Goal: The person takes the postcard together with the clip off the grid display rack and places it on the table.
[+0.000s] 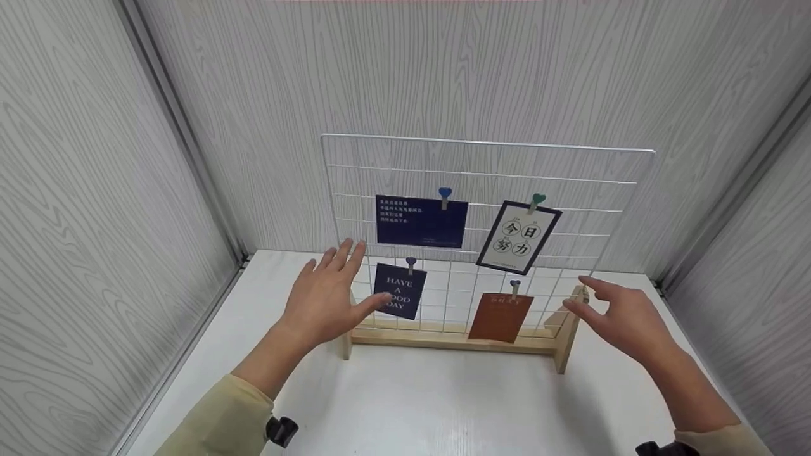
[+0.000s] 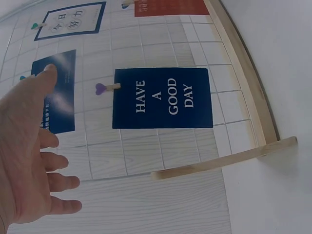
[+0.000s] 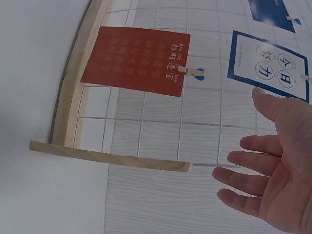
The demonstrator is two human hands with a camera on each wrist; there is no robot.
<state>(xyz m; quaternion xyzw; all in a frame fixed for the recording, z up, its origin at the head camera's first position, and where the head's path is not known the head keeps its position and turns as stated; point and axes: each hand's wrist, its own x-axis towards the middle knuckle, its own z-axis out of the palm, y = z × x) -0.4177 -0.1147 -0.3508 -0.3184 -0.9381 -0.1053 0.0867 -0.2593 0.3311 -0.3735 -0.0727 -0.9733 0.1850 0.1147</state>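
A white wire grid (image 1: 488, 142) stands upright in a wooden base (image 1: 443, 342). Four cards would overstate neatness; several hang on it by small clothespins with heart tops. At upper left is a dark blue card (image 1: 418, 221), at upper right a tilted white card with a blue border (image 1: 519, 237). Below them hang a "HAVE A GOOD DAY" card (image 2: 163, 97) and a red card (image 3: 136, 61). My left hand (image 1: 326, 297), fingers spread, is in front of the grid's left side, holding nothing. My right hand (image 1: 624, 320) is at the right side, fingers extended and empty in the right wrist view.
The stand rests on a white tabletop (image 1: 405, 405). Wood-grain panels rise behind it (image 1: 405, 69) and at both sides, with a dark metal corner strip (image 1: 184, 139) at the left. Black wrist mounts (image 1: 282, 430) sit at the cuffs.
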